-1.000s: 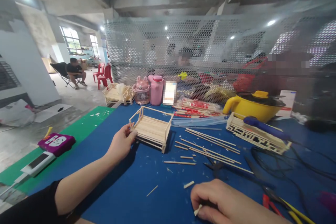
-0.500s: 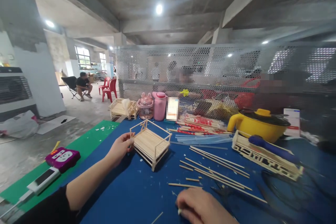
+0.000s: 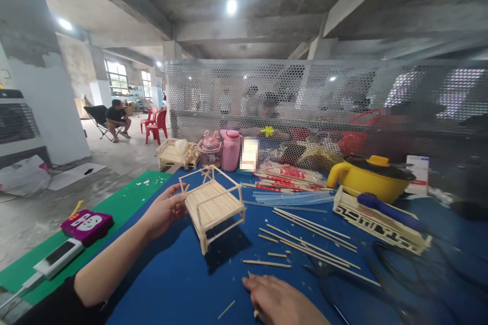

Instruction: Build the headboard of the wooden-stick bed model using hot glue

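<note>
My left hand [image 3: 168, 208] grips a small bed-like model made of wooden sticks [image 3: 215, 203] by its left corner post. The model is tilted, raised above the blue table with its shadow under it. Low in the view, my right hand [image 3: 284, 302] is over the tabletop with its fingers together and pointing left. A small pale bit shows under its fingers, too small to name. Just beyond that hand lie a short stick [image 3: 267, 263] and several longer loose sticks [image 3: 312, 246].
A second stick model [image 3: 177, 152] stands at the back left, near a pink bottle [image 3: 231, 151]. Bagged sticks [image 3: 285, 176] and clear glue sticks [image 3: 292, 198] lie behind. On the right are a yellow pot [image 3: 373, 180], a blue-handled tool [image 3: 385, 208] across a stick frame, and dark pliers [image 3: 324, 279].
My left hand has lifted the stick model and tipped it, so its slatted top faces me more. My right hand has shifted slightly left, its fingers stretching out more.
</note>
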The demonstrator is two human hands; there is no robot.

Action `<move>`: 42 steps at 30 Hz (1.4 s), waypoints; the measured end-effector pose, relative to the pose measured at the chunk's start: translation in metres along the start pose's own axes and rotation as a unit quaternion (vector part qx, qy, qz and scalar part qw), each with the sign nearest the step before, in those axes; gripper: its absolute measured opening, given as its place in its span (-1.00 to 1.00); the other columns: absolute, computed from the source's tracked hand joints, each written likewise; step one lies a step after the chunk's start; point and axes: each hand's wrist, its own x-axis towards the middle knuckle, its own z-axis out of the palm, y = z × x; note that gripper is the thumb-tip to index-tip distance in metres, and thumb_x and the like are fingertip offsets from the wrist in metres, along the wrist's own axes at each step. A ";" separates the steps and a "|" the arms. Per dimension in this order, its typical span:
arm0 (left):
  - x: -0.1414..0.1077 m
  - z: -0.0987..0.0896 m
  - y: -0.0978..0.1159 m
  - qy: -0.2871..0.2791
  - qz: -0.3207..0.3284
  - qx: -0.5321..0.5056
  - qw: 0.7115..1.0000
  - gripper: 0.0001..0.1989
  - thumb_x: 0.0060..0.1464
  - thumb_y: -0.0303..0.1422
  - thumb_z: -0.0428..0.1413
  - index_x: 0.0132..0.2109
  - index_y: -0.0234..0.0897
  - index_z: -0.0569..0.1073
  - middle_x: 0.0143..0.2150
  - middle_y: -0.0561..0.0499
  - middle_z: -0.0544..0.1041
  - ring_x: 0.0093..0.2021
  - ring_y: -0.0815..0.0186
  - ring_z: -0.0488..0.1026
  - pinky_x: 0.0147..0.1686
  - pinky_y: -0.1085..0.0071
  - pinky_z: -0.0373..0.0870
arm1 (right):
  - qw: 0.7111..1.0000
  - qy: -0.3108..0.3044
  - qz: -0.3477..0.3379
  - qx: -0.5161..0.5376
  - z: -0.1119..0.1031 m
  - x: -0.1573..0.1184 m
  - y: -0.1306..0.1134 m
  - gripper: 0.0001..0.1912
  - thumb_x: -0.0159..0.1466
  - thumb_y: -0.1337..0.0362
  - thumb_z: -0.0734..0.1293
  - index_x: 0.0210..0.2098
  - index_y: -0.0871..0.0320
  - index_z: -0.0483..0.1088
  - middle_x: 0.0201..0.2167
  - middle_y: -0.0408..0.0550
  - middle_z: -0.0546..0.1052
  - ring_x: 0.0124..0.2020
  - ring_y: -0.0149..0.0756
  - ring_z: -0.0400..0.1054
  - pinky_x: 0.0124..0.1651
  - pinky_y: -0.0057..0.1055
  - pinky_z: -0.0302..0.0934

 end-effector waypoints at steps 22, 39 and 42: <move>-0.042 0.060 -0.018 -0.204 -0.065 0.097 0.972 -0.82 -0.04 -0.44 0.19 -0.23 -0.32 0.41 -0.36 0.04 0.42 -0.46 0.49 0.30 -0.49 0.58 0.21 | 0.903 0.296 0.224 0.215 -0.098 0.011 0.036 -0.80 0.18 0.12 0.26 -0.36 0.13 0.31 -0.54 -0.20 0.36 -0.50 -0.40 0.28 -0.38 -0.43 0.20; -0.030 0.059 -0.016 -0.262 -0.074 0.158 0.949 -0.80 -0.16 -0.50 0.19 -0.28 -0.32 0.50 -0.42 0.06 0.46 -0.45 0.44 0.32 -0.36 0.45 0.25 | 0.970 0.130 0.057 -0.196 -0.083 0.095 -0.017 -0.86 0.19 0.35 0.29 -0.46 0.15 0.48 -0.47 -0.13 0.53 -0.41 -0.35 0.38 -0.41 -0.43 0.00; -0.035 0.061 -0.018 -0.257 -0.011 0.175 0.950 -0.73 -0.14 -0.52 0.18 -0.19 -0.31 0.52 -0.27 -0.03 0.54 -0.27 0.32 0.43 -0.19 0.38 0.30 | 0.957 0.114 0.046 -0.261 -0.081 0.094 -0.018 -0.84 0.21 0.29 0.29 -0.46 0.13 0.49 -0.49 -0.12 0.55 -0.43 -0.30 0.40 -0.47 -0.40 -0.09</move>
